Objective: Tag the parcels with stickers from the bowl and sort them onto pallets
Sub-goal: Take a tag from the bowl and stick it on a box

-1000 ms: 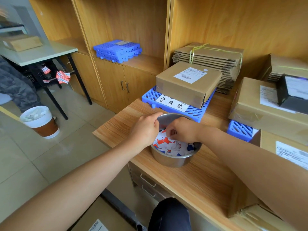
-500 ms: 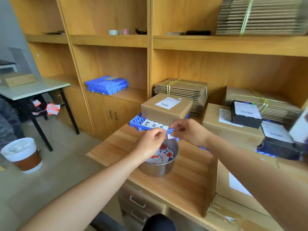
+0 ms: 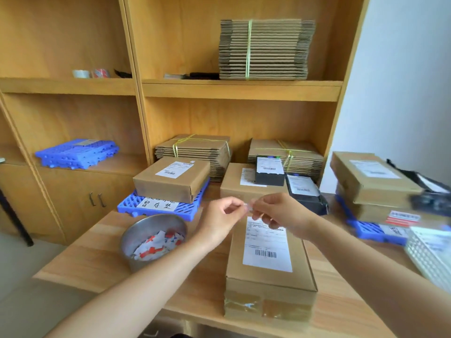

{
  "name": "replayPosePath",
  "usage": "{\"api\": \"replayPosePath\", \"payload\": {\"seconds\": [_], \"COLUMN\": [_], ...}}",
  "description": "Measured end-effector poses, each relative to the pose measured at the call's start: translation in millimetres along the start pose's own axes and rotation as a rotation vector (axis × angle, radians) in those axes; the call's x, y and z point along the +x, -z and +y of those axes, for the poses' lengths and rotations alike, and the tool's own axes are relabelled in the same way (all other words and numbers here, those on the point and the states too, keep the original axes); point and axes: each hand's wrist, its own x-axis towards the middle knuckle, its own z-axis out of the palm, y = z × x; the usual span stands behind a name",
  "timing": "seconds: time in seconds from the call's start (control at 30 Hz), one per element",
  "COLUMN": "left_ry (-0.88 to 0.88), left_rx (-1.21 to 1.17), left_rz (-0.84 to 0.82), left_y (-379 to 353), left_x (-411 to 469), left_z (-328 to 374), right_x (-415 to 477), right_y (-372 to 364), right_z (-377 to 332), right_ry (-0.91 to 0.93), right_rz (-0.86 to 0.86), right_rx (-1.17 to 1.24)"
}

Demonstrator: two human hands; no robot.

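Note:
A long brown parcel [image 3: 269, 284] with a white shipping label lies on the wooden table in front of me. Above its far end, my left hand [image 3: 220, 219] and my right hand [image 3: 278, 213] pinch a small pale sticker [image 3: 247, 206] between their fingertips. The steel bowl [image 3: 136, 234] of red, white and blue stickers stands left of the parcel. Behind the bowl a blue pallet [image 3: 188, 212] carries a square brown parcel [image 3: 170, 181]. Another blue pallet [image 3: 366, 231] at the right holds stacked brown parcels [image 3: 371, 176].
More parcels, brown and black [image 3: 269, 178], stand at the back of the table. Bundles of flat cardboard [image 3: 263, 50] fill the shelves. Spare blue pallets [image 3: 78, 153] lie on the left shelf. A white perforated basket [image 3: 429, 257] sits at the right edge.
My hands lifted out of the bowl and moved right, over the long parcel, holding a sticker between them. The view swung up and to the right.

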Motion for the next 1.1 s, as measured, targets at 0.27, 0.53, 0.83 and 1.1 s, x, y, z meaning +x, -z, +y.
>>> {"api": "replayPosePath", "payload": {"seconds": [0.27,0.53,0.83,1.1], "left_ry": [-0.344,-0.015,0.047,0.214], "left_rx": [0.184,-0.076,0.013,0.255], "left_rz": [0.036,-0.052,0.143,0.309], "left_y": [-36,-38,63,198], "left_x": [6,12,21,-2], "left_z": [0,-7,-27,-92], "right_x": [-7,2,54,118], "right_y": [36,42,-20,-132], "right_z": [28,42,-8,-35], "right_ry": [-0.143,-0.105,0.004,0.096], "right_rz": [-0.095,-0.083,-0.134,-0.274], "right_rx": [0.341,0.336,0.224,-0.087]}}
